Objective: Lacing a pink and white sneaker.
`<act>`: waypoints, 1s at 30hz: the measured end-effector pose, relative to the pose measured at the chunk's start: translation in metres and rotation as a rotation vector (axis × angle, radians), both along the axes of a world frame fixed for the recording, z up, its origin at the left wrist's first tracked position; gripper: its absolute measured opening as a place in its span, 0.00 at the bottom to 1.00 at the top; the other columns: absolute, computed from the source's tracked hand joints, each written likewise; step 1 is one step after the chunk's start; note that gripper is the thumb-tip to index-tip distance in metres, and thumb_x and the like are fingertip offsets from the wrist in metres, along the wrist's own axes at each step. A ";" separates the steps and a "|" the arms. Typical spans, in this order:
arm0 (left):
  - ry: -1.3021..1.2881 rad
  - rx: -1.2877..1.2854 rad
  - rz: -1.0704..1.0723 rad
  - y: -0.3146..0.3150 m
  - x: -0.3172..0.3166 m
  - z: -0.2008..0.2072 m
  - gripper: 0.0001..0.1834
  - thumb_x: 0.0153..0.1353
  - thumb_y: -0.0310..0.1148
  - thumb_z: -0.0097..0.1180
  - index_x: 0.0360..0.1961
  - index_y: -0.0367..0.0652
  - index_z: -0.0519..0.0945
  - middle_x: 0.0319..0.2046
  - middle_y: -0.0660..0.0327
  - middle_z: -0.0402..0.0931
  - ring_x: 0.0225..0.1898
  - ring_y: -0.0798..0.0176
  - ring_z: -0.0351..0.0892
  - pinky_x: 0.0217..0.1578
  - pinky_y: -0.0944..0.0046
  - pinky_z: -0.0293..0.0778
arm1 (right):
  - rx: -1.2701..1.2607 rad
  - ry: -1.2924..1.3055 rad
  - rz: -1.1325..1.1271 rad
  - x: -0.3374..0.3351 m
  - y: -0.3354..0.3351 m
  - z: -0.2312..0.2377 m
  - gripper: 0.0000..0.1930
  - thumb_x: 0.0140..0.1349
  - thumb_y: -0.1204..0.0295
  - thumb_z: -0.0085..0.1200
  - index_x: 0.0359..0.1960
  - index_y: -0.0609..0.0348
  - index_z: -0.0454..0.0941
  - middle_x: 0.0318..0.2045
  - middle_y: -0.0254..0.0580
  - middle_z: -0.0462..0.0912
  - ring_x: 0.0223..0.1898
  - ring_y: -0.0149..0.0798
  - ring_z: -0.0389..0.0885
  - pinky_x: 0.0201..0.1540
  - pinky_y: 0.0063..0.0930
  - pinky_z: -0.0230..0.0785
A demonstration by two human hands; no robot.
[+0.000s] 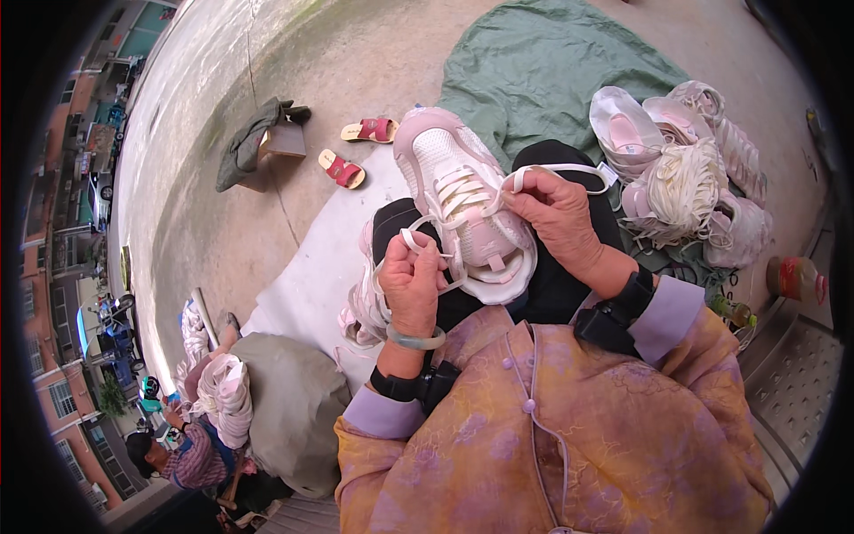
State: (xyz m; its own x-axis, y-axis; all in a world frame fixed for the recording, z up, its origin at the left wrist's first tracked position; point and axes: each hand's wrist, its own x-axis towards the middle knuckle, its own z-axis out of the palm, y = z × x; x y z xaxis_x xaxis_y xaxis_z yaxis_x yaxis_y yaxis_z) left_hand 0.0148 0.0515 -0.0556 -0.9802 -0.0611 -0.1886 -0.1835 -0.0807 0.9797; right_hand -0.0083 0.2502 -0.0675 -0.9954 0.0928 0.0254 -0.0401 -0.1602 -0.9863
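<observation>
A pink and white sneaker point(427, 151) rests on my lap, toe pointing away, its white laces point(463, 189) crossed through the eyelets. My left hand point(411, 289) pinches one end of a white shoelace at the near left of the shoe's opening. At the right side of the collar, my right hand point(556, 218) pinches another length of shoelace between thumb and finger. That lace loops on past the hand over my dark trouser leg point(556, 153). Another pale pink shoe point(360, 311), partly hidden, lies beside my left hand.
To the right, several pale sneakers point(623, 133) and a bundle of white laces point(683, 182) lie by a green cloth point(534, 71). Red slippers point(342, 169) and a small box point(283, 142) stand on the concrete. At lower left, a co-worker point(191, 458) sits beyond a grey-covered heap point(294, 414).
</observation>
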 end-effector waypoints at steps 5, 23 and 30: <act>0.002 -0.039 -0.059 -0.003 0.003 0.004 0.04 0.60 0.26 0.52 0.36 0.42 0.72 0.19 0.66 0.72 0.14 0.79 0.64 0.16 0.79 0.61 | 0.474 0.364 -0.003 -0.003 0.005 0.011 0.05 0.47 0.80 0.55 0.28 0.63 0.75 0.23 0.40 0.76 0.25 0.36 0.75 0.29 0.25 0.66; 0.160 -0.036 0.063 0.013 -0.016 -0.016 0.03 0.60 0.24 0.49 0.35 0.39 0.71 0.19 0.70 0.70 0.20 0.80 0.65 0.21 0.78 0.62 | 0.729 0.039 0.099 0.000 0.006 0.022 0.10 0.53 0.68 0.58 0.27 0.59 0.71 0.14 0.39 0.70 0.17 0.35 0.71 0.23 0.28 0.64; 0.180 -0.150 0.032 0.012 -0.017 -0.020 0.04 0.59 0.25 0.51 0.34 0.39 0.71 0.18 0.67 0.70 0.20 0.77 0.67 0.22 0.74 0.64 | 0.564 0.113 0.298 0.029 -0.010 0.031 0.05 0.55 0.72 0.53 0.29 0.61 0.72 0.16 0.47 0.74 0.19 0.46 0.76 0.23 0.31 0.66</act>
State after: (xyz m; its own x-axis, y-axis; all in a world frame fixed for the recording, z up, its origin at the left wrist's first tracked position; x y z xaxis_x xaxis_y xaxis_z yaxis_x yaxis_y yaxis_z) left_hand -0.0017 0.0632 -0.0752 -0.9943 -0.1069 0.0026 -0.0044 0.0655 0.9978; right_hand 0.0203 0.2405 -0.0365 -0.9647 -0.2453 0.0958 -0.1827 0.3615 -0.9143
